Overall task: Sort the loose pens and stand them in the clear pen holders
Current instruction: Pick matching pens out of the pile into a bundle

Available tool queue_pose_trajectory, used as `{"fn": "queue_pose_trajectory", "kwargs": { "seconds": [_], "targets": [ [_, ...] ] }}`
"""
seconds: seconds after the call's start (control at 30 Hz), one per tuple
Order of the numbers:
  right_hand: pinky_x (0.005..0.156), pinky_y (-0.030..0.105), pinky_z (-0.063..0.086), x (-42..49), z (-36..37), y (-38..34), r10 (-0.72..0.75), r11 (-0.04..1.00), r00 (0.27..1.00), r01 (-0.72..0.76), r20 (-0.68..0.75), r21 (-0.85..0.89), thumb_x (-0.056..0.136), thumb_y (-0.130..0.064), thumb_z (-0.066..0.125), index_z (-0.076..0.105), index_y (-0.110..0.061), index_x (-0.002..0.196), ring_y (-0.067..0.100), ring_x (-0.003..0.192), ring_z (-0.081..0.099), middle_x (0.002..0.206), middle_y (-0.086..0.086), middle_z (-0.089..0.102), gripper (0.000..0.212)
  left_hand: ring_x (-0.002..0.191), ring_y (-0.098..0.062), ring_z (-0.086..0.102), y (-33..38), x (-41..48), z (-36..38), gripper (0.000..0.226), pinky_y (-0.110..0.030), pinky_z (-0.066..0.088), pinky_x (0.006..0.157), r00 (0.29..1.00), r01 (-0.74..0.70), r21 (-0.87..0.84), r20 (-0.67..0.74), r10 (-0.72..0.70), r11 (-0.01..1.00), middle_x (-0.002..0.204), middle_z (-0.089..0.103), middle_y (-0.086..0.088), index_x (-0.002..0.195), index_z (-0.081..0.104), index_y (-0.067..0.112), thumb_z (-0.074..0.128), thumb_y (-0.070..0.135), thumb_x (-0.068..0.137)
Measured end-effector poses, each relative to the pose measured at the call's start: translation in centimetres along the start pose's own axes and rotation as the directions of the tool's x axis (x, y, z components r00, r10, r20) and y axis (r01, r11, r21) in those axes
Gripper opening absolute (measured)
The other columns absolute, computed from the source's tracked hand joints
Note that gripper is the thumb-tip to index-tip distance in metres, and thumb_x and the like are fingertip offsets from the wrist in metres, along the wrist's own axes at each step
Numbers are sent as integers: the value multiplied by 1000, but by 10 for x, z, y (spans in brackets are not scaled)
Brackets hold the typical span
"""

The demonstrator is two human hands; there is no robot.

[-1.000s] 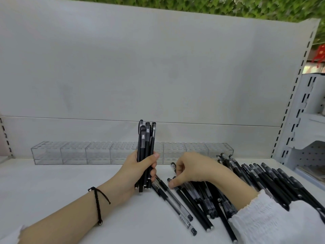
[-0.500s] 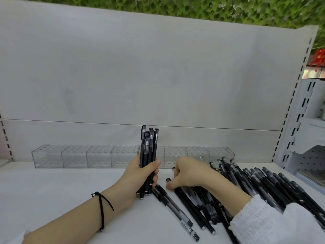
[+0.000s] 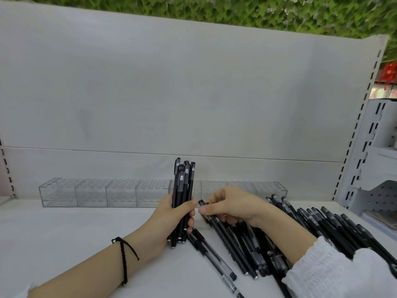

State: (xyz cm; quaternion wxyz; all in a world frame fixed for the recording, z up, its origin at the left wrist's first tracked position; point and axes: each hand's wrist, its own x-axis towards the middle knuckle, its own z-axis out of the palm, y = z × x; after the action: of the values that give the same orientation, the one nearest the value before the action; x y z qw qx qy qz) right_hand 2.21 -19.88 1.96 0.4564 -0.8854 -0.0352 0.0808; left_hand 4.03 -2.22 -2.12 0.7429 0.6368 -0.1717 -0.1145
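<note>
Pens (image 3: pixel 183 186) upright in curled left hand (image 3: pixel 170 219)

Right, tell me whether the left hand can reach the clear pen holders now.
Probably yes: the left hand, holding its pen bundle upright, sits just before the clear pen holders, nothing between.

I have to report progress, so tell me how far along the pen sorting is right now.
Done: nothing yet; no pens show in the clear pen holders. In hand: the left hand grips an upright bundle of black pens, and the right hand pinches one more pen by its end. Left: the large loose pile lying on the right, then standing everything in the holders.
</note>
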Motion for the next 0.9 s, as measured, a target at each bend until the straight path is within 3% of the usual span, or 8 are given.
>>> {"fn": "queue_pose_trajectory", "kwargs": {
  "seconds": [0.07,0.2,0.4,0.53,0.67,0.77,0.9],
  "targets": [
    [41,20,28,0,-2,-1,-27,989,1000,27,-2,143,76,-32,81,62,-21,66,10,47,39,62,1,52,24,51,-15,52,1,0,0,12,-27,47,50,1000,18,-18,19,-17,1000,65,54,-2,91,52,8,62,14,93],
    [41,15,31,-3,-2,-5,-89,915,994,105,-58,390,83,-15,74,68,-9,81,5,45,42,68,1,65,8,54,-15,53,0,-1,1,18,-28,48,53,998,52,-49,48,-50,997,66,55,-1,88,49,10,63,20,92],
    [42,15,39,-1,-8,-10,-145,695,948,302,-285,653,81,-14,70,68,-5,84,5,44,46,73,5,68,9,68,-22,64,2,-9,4,35,-29,53,62,994,28,43,109,-32,999,72,59,-9,75,50,10,66,41,80],
    [43,15,41,-2,-5,-12,-181,663,915,384,-359,643,75,-19,72,69,-6,86,6,47,46,74,4,67,17,73,-25,71,6,-15,12,18,-31,56,61,983,-32,55,182,22,998,79,67,-15,94,54,12,62,27,88],
    [44,16,41,-2,0,-14,-215,663,900,419,-378,621,75,-22,72,69,-7,89,5,48,47,75,4,66,21,66,-23,68,6,-16,13,37,-28,53,55,980,-36,46,195,26,998,77,65,-7,103,56,14,74,25,74],
    [45,18,42,-2,3,-18,-227,665,887,443,-403,601,74,-22,73,68,-6,92,7,50,47,78,8,62,25,63,-18,66,5,-14,11,41,-26,51,54,982,-30,61,187,18,998,76,66,-1,107,56,15,74,30,74],
    [45,19,42,-4,6,-23,-229,678,852,486,-470,551,83,-13,71,65,-2,98,8,49,48,78,10,60,19,56,-14,60,4,-11,9,51,-27,47,53,975,-30,82,221,11,996,80,69,-6,108,51,14,75,46,76]
  ]
}}
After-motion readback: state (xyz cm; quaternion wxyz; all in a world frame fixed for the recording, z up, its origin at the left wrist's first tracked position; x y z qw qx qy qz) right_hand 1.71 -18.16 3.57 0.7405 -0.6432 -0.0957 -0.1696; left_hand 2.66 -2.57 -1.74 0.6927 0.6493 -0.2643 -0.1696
